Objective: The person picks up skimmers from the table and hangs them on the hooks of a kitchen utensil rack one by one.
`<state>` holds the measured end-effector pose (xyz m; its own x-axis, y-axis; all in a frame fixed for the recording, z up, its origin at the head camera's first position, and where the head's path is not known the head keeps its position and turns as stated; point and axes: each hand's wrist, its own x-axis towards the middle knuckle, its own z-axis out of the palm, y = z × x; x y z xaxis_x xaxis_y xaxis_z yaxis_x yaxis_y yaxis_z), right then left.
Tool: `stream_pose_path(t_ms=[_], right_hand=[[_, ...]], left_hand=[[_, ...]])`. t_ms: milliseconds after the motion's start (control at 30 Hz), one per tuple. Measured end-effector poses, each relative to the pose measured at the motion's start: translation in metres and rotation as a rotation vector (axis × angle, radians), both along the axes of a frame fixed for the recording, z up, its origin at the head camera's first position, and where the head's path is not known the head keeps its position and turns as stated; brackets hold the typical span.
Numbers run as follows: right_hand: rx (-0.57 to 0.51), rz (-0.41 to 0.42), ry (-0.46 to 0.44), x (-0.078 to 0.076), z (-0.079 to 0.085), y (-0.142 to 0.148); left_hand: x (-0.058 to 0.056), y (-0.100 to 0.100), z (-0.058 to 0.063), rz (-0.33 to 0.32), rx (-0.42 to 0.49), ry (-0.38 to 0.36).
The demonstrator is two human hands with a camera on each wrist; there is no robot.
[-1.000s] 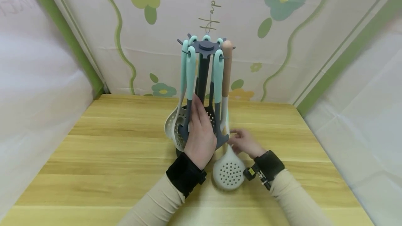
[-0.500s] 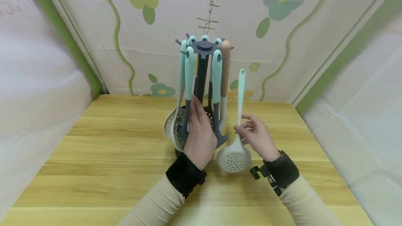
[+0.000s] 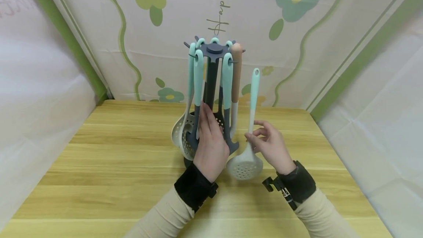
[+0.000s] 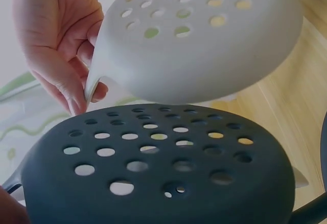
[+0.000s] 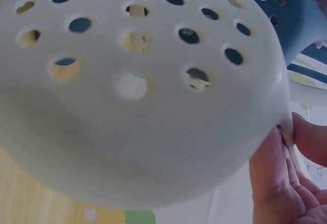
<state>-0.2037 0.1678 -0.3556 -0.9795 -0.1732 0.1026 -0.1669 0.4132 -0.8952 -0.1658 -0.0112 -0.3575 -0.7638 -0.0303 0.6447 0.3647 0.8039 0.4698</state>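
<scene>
My right hand [image 3: 269, 144] pinches a pale grey skimmer [image 3: 245, 166] low on its stem, thumb in front. Its mint handle [image 3: 254, 89] stands up, slightly tilted, right of the dark utensil rack [image 3: 214, 49]. In the right wrist view the skimmer's perforated bowl [image 5: 153, 127] fills most of the picture. My left hand [image 3: 210, 148] reaches in among the hanging utensils with straight fingers against the rack's lower post area; its thumb is hidden. Close to it hangs a dark skimmer [image 4: 158, 157], its holed bowl below the pale one in the left wrist view.
Several mint-handled utensils hang around the rack, among them a light perforated ladle [image 3: 186, 142] at left and a dark hooked tool [image 3: 231, 144] at right. A utensil with a brown handle [image 3: 236, 72] hangs behind. A floral curtain [image 3: 145, 54] backs the wooden table [image 3: 109, 179].
The pale skimmer has come out rightward from the rack in my right hand, its bowl swinging up from its lower position. In the last half second it barely moves. My left hand stays put.
</scene>
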Motion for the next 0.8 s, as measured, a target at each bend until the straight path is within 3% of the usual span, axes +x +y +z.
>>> stream_pose_path(t_ms=[200,467,800], right_hand=[[-0.025,0.0,0.027,0.005,0.002,0.001],[-0.049,0.001,0.053,0.014,0.008,-0.001],[-0.045,0.007,0.111,0.027,0.01,-0.004]], left_hand=[[0.002,0.001,0.0,-0.006,0.006,0.008],[0.003,0.002,-0.002,0.04,-0.019,0.041],[0.008,0.002,-0.005,0.011,-0.005,0.026]])
